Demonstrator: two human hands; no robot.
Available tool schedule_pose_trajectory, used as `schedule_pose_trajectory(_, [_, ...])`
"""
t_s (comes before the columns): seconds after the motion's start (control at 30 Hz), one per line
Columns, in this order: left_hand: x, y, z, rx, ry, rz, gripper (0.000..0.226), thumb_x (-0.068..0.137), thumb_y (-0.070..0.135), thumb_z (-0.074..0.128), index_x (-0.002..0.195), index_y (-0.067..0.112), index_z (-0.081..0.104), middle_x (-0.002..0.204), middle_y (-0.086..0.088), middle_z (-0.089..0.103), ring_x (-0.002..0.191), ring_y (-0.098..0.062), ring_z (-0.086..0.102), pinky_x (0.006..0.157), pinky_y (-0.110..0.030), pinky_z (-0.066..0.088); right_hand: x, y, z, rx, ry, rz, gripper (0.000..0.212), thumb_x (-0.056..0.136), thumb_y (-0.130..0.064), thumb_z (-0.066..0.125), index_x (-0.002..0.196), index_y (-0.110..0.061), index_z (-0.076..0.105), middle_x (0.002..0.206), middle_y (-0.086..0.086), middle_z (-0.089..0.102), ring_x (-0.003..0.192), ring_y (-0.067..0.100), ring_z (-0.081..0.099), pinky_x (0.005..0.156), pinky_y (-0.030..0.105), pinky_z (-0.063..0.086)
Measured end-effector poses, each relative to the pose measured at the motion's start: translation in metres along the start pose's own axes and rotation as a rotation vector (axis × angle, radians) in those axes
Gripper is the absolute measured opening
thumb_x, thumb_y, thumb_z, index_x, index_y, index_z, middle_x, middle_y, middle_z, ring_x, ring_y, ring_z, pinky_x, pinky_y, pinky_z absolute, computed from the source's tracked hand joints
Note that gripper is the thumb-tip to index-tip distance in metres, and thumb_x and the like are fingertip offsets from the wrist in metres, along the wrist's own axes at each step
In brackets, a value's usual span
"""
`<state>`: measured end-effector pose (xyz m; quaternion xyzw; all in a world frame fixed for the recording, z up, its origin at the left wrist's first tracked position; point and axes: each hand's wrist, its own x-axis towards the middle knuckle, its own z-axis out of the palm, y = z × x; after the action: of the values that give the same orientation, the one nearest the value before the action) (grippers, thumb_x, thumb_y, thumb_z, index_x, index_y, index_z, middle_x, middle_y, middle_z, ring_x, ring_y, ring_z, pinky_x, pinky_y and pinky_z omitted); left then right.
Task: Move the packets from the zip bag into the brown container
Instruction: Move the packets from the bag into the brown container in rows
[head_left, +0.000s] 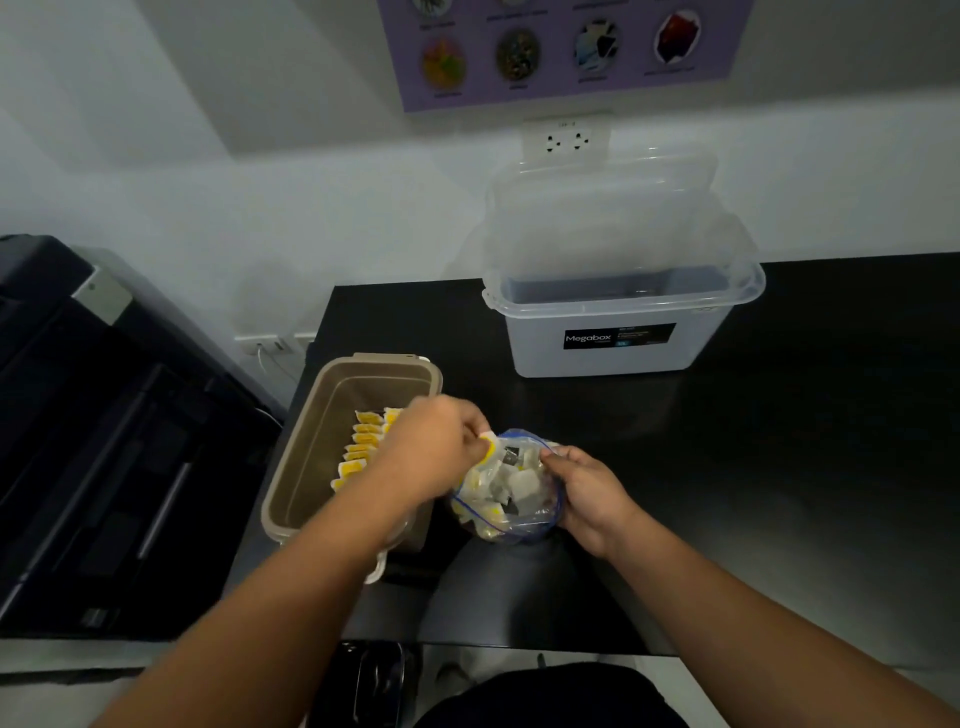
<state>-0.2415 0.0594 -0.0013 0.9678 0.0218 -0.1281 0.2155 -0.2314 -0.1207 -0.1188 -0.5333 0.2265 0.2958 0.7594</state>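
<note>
- Pinching one yellow-and-white packet (487, 449) between thumb and fingertips of the left hand (436, 449), right at the mouth of the zip bag (524, 530), on the side nearest the brown container (311, 457).
- Cannot tell the held packet's long axis: showing only a small yellow-edged corner past the fingers, pointing right toward the bag.
- Gripping the bag's right rim with the right hand (589, 493), fingers curled over the blue zip edge, keeping the mouth wide and facing up.
- Resting the bag on the black table (779, 441) just right of the container, with a loose heap of packets (498, 483) inside, lying in every direction.
- Holding, inside the container, a row of packets (363, 441) stood on edge, yellow tops up, lined along the container's long axis.
- Pointing that long axis away from the person, leaning a little right at the far end; open-topped, at the table's left edge.
- Crossing the container's near right corner with the left forearm.
- Farther back on the table, well apart: a translucent Megabox tub (618, 358), with its clear lid (602, 208) propped upright against the wall.
- Above that on the wall, a white socket (566, 139) and a purple poster (561, 93); left of the table, a dark machine (104, 415).
</note>
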Motion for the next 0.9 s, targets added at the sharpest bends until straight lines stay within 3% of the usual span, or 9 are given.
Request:
schedule_pose_trajectory(0.1, [-0.007,-0.023,-0.046,0.079,-0.042,0.064,0.007,0.089,0.026,0.073,0.091,0.032,0.072,0.083,0.012,0.070,0.074,0.000,0.063,0.063,-0.017,0.045,0.001,-0.001,0.003,-0.011,0.016,0.016,0.015,0.106,-0.017,0.056,0.112,-0.007,0.065,0.110,0.020,0.077,0.099,0.034,0.076,0.073,0.046,0.063])
schedule_pose_trajectory(0.23, [-0.007,-0.062,-0.086,0.274,-0.138,0.093,0.009,0.087,0.029,0.076,0.093,0.035,0.073,0.086,0.016,0.069,0.081,0.001,0.063,0.071,-0.019,0.045,0.003,-0.001,0.007,-0.008,0.064,-0.003,0.012,0.106,-0.017,0.056,0.105,-0.009,0.065,0.103,0.018,0.077,0.090,0.030,0.077,0.063,0.040,0.061])
schedule_pose_trajectory(0.4, [0.009,-0.104,-0.071,0.540,-0.407,0.113,0.013,0.083,0.022,0.077,0.092,0.031,0.074,0.082,0.016,0.060,0.085,-0.008,0.061,0.075,-0.023,0.042,0.013,-0.002,0.020,-0.029,0.134,-0.063,0.010,0.106,-0.016,0.057,0.102,-0.009,0.064,0.099,0.017,0.073,0.082,0.026,0.073,0.067,0.038,0.059])
schedule_pose_trajectory(0.53, [0.014,-0.127,-0.045,0.637,-0.532,0.157,0.016,0.081,0.012,0.072,0.095,0.017,0.076,0.095,-0.001,0.072,0.081,-0.016,0.059,0.074,-0.026,0.045,0.013,-0.003,0.030,-0.026,0.139,-0.098,0.009,0.106,-0.015,0.057,0.105,-0.010,0.064,0.090,0.011,0.077,0.079,0.022,0.076,0.065,0.036,0.058])
schedule_pose_trajectory(0.63, [0.019,-0.136,-0.032,0.698,-0.600,0.163,0.012,0.079,0.006,0.069,0.089,0.010,0.074,0.094,-0.009,0.070,0.073,-0.020,0.054,0.069,-0.031,0.046,0.011,0.001,0.034,-0.009,0.129,-0.116,0.010,0.106,-0.014,0.056,0.104,-0.011,0.065,0.084,0.007,0.078,0.074,0.018,0.077,0.060,0.032,0.059])
schedule_pose_trajectory(0.8, [0.026,-0.145,-0.012,0.816,-0.603,0.262,0.005,0.079,0.004,0.065,0.080,0.008,0.068,0.087,-0.012,0.066,0.072,-0.027,0.058,0.066,-0.037,0.049,0.006,0.004,0.039,0.058,0.119,-0.150,0.011,0.106,-0.012,0.055,0.099,-0.013,0.064,0.073,0.000,0.077,0.067,0.014,0.076,0.056,0.028,0.059])
schedule_pose_trajectory(0.9, [0.035,-0.149,-0.006,0.882,-0.545,0.356,0.008,0.085,0.006,0.061,0.082,0.013,0.065,0.091,-0.010,0.067,0.080,-0.028,0.063,0.069,-0.036,0.049,0.005,0.007,0.042,0.082,0.119,-0.163,0.010,0.105,-0.012,0.055,0.103,-0.013,0.065,0.077,0.001,0.077,0.070,0.013,0.076,0.059,0.029,0.059])
